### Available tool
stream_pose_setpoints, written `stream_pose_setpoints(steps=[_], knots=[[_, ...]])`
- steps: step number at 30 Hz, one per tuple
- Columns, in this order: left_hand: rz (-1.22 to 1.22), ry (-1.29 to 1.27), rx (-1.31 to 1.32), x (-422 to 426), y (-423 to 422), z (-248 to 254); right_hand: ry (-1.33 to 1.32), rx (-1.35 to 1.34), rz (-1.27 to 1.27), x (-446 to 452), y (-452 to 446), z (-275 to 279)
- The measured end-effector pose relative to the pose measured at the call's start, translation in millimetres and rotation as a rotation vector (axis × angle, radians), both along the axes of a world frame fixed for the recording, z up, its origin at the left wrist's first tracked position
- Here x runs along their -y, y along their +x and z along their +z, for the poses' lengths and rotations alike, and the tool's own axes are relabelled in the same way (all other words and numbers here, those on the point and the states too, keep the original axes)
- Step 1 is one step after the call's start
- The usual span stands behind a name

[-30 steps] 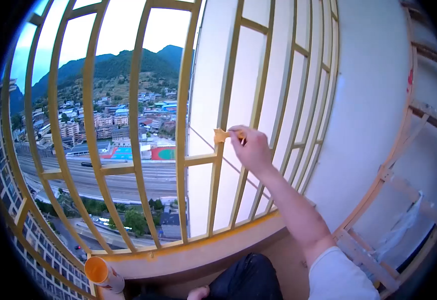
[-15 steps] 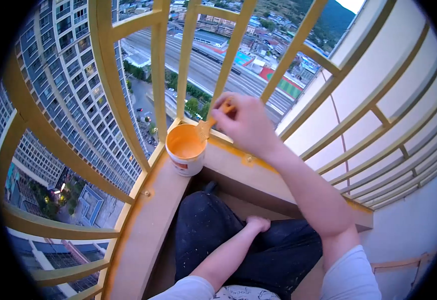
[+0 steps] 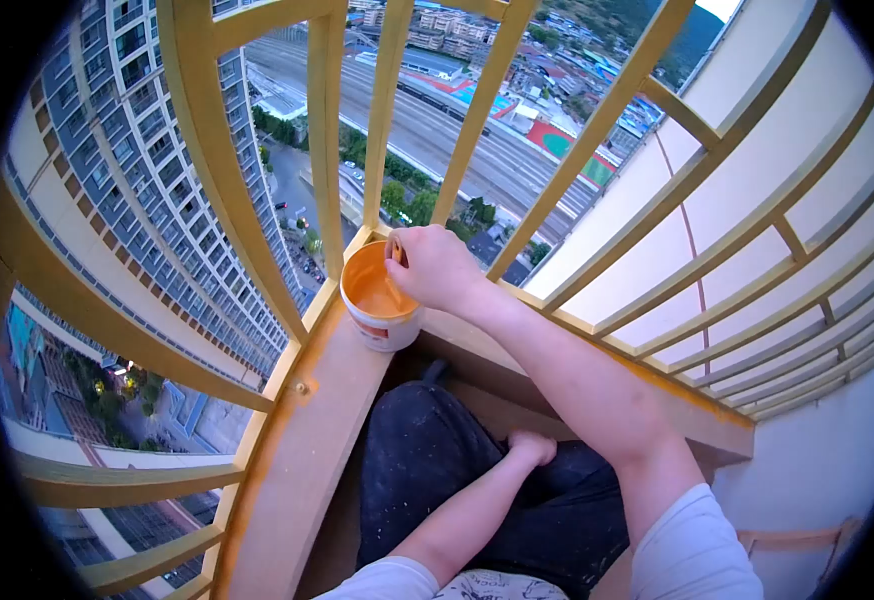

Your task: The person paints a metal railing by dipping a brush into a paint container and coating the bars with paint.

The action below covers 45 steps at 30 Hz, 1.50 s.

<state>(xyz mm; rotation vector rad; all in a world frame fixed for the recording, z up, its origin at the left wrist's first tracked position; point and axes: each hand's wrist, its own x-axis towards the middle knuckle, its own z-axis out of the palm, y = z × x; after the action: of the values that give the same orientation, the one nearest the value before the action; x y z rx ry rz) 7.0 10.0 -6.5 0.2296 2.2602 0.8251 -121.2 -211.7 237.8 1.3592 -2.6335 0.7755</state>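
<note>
A white bucket with orange paint inside stands on the corner of the ledge, beside the yellow bars. My right hand is over its right rim, closed on the handle of a paint brush. The brush points down inside the bucket; the tip of its bristles is hard to make out. My left hand rests in my lap on the dark trousers, and its fingers are mostly hidden.
Yellow metal bars rise along both sides of the ledge, which has orange paint along its edge. Buildings, a road and tracks lie far below outside. A pale wall is at the right, with a wooden frame low down.
The view has swung down and left to the bucket. My right hand has moved from the bars to the bucket, and the brush has gone down inside it.
</note>
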Motion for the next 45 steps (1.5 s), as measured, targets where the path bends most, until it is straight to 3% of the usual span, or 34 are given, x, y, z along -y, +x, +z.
stream_pose_setpoints(steps=[3, 5, 6, 8, 9, 10, 11, 12, 15, 17, 23, 26, 30, 33, 34, 36, 37, 39, 40, 41, 43, 45], knots=[[0.116, 0.044, -0.033, 10, 8, 14, -0.18, 0.066, 0.021, -13, -1, 22], [0.107, 0.056, -0.171, 4, 9, -10, -0.347, 0.044, 0.042, -45, 4, 55], [0.042, 0.088, -0.12, 17, 11, 18, -0.363, 0.085, 0.034, -70, 16, 82], [-0.122, 0.068, -0.144, 15, 0, -2, -0.368, 0.04, -0.023, -131, 58, 156], [-0.056, 0.108, -0.234, 0, -5, -76, -0.361, -0.015, -0.047, -163, 82, 189], [-0.054, 0.004, -0.031, 9, -4, -48, -0.404, -0.084, -0.07, -200, 90, 209], [-0.109, -0.138, 0.1, 14, -3, 0, -0.375, -0.145, -0.104, -238, 107, 244], [-0.193, -0.152, 0.087, 18, -4, 9, -0.292, -0.355, -0.208, -271, 121, 277], [-0.14, -0.112, 0.038, 11, -7, -17, -0.018, -0.781, -0.556, -338, 131, 357], [-0.177, -0.141, 0.055, 12, -7, -7, 0.16, -0.788, -0.706, -359, 121, 393], [-0.131, -0.183, 0.012, 16, -1, 5, 0.408, -0.761, -0.728, -379, 60, 401], [-0.175, -0.179, 0.034, 16, -7, 1, 0.615, -1.113, -0.803, -380, 48, 412], [-0.19, -0.175, 0.023, 9, -9, -24, 0.793, -1.668, -0.54, -365, 66, 455], [-0.182, -0.188, 0.066, 14, -8, -12, 1.075, -1.321, -0.667, -389, 43, 387], [-0.193, -0.171, 0.064, 14, -7, -3, 0.911, -1.214, -0.473, -393, 46, 354], [-0.155, -0.168, 0.057, 14, -2, 7, 0.748, -0.643, -0.593, -376, 52, 302], [-0.122, -0.179, 0.054, 15, -2, 9, 0.746, -0.646, -0.593, -379, 46, 309], [-0.134, -0.174, 0.075, 14, -7, -4, 0.538, -0.976, -0.689, -396, 23, 344], [-0.147, -0.162, 0.1, 12, -9, -9, 0.476, -0.941, -0.838, -387, 33, 384], [-0.147, -0.162, 0.099, 15, -7, 0, 0.54, -1.161, -0.887, -389, 29, 422], [-0.111, -0.15, 0.047, 20, 0, 26, 0.647, -1.686, -0.71, -382, 47, 485], [-0.142, -0.147, 0.038, 14, -7, -13, 0.725, -1.745, -0.683, -390, 43, 503]])
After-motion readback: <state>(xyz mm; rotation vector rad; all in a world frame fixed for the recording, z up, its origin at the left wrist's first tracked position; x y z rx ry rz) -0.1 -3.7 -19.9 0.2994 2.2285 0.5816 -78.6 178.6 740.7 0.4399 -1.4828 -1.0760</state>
